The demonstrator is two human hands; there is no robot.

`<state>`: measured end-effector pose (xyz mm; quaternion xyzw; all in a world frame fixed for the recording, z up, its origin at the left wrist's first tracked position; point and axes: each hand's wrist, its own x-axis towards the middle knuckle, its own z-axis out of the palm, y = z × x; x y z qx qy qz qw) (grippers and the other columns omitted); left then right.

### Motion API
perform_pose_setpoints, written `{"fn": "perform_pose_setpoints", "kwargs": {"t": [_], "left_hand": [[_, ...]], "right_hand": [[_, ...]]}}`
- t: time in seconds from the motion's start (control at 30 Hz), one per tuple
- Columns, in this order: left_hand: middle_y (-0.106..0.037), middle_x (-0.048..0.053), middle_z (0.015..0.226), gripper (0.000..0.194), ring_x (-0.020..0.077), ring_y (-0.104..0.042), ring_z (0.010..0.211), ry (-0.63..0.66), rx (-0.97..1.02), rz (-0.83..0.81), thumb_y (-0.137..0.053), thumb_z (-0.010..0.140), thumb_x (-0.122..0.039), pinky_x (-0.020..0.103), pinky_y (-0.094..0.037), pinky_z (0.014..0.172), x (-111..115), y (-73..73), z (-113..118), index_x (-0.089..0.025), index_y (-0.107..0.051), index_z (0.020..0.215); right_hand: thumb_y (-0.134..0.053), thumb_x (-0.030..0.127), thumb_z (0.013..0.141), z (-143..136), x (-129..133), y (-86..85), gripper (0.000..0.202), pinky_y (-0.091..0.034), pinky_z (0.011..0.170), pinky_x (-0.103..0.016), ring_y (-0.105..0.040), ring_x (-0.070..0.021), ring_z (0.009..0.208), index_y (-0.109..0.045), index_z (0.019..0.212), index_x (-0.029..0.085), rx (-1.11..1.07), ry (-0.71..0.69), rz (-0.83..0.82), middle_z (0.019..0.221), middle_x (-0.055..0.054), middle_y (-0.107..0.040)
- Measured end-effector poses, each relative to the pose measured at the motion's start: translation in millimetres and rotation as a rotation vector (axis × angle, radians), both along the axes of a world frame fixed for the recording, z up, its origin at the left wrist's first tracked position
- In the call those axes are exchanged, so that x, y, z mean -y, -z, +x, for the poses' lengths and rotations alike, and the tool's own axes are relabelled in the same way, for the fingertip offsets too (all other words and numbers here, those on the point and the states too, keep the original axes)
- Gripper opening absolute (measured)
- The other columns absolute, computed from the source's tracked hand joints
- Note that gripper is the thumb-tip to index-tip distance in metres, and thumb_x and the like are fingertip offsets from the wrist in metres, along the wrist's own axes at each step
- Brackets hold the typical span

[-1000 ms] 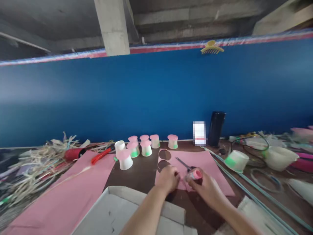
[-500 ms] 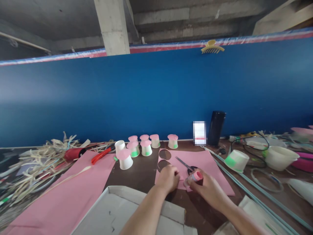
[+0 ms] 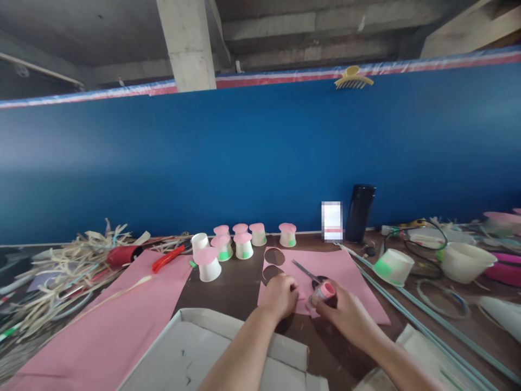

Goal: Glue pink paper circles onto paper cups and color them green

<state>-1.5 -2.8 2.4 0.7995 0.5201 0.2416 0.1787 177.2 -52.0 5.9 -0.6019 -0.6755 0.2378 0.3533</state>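
Observation:
My right hand (image 3: pixel 344 312) is wrapped around a glue stick (image 3: pixel 325 291) with a pink end, tilted over the table. Beside it my left hand (image 3: pixel 280 296) has its fingers curled and pressed down, with an edge of pink paper (image 3: pixel 302 296) showing at the fingertips. Most of that piece is hidden under the hand. A larger pink sheet (image 3: pixel 345 277) with round holes lies under and beyond both hands. Scissors (image 3: pixel 303 269) rest on this sheet, their handles partly covered by my right hand and the glue stick.
Several paper cups topped with pink discs (image 3: pixel 243 247) stand at the back. A grey-white cardboard tray (image 3: pixel 203 342) lies in front, another pink sheet (image 3: pixel 122 315) on the left. Paper strips (image 3: pixel 77 260) are heaped far left. A black bottle (image 3: pixel 360 214) and a tilted cup (image 3: pixel 394 267) are on the right.
The glue stick and my right hand have shifted very slightly to the left. My left hand stays where it was.

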Motion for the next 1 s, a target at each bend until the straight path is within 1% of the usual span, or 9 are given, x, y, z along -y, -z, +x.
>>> {"fn": "perform_pose_setpoints", "kwargs": {"t": [0.17,0.33,0.53,0.67,0.77,0.87,1.0], "left_hand": [[-0.064,0.004,0.083,0.013,0.0145,-0.057,0.074,-0.001,-0.002,-0.005,-0.055,0.076,-0.026,0.024,-0.039,0.065,0,0.8,0,-0.019,-0.065,0.071],[-0.063,0.004,0.082,0.014,0.0147,-0.056,0.074,-0.001,-0.014,-0.005,-0.055,0.077,-0.025,0.024,-0.039,0.065,-1,1.8,0,-0.019,-0.065,0.071],[-0.063,0.004,0.084,0.013,0.0151,-0.057,0.076,0.001,-0.033,-0.01,-0.054,0.077,-0.025,0.024,-0.039,0.065,-1,0.4,0,-0.019,-0.066,0.073],[-0.063,0.004,0.084,0.013,0.0155,-0.056,0.076,0.006,-0.04,-0.014,-0.054,0.077,-0.024,0.025,-0.039,0.066,0,-1.2,-1,-0.019,-0.066,0.074],[-0.063,0.004,0.083,0.013,0.0157,-0.056,0.076,0.013,-0.041,-0.016,-0.054,0.076,-0.023,0.025,-0.039,0.067,0,-1.5,-1,-0.019,-0.066,0.073],[-0.064,0.004,0.085,0.014,0.0156,-0.057,0.078,0.011,-0.036,-0.016,-0.053,0.077,-0.022,0.025,-0.04,0.069,0,-0.8,-1,-0.019,-0.066,0.074],[-0.064,0.003,0.086,0.014,0.015,-0.057,0.077,-0.005,-0.02,-0.023,-0.054,0.078,-0.026,0.024,-0.039,0.067,0,0.3,0,-0.02,-0.066,0.074]], "right_hand": [[-0.054,0.039,0.076,1,0,1.2,0.017,-0.038,0.055,-0.025,-0.057,-0.0164,0.059,-0.052,0.074,0.022,0.015,0.015,-0.034,0.064,0.002,-0.062],[-0.057,0.04,0.074,-1,-1,0.3,0.02,-0.041,0.062,-0.026,-0.06,-0.0186,0.067,-0.056,0.081,0.021,-0.022,-0.005,0.003,0.073,-0.001,-0.066],[-0.054,0.039,0.075,-1,1,-1.9,0.017,-0.04,0.06,-0.026,-0.057,-0.017,0.062,-0.053,0.075,0.022,0.027,0.022,-0.001,0.066,0.002,-0.063],[-0.053,0.042,0.076,-1,3,-9.5,0.02,-0.041,0.062,-0.026,-0.057,-0.0169,0.064,-0.053,0.075,0.022,-0.039,0.038,0.009,0.067,0.002,-0.063],[-0.052,0.045,0.077,1,3,-12.5,0.023,-0.042,0.062,-0.026,-0.059,-0.0172,0.065,-0.055,0.077,0.022,-0.075,0.075,0.018,0.069,0.001,-0.065],[-0.052,0.045,0.078,1,2,-10.3,0.023,-0.042,0.061,-0.025,-0.06,-0.017,0.065,-0.055,0.078,0.022,-0.06,0.101,0.025,0.069,0.002,-0.066],[-0.055,0.044,0.077,-5,0,-4.6,0.021,-0.041,0.06,-0.024,-0.059,-0.0164,0.063,-0.054,0.076,0.023,-0.028,0.071,0.044,0.067,0.003,-0.065]]}}
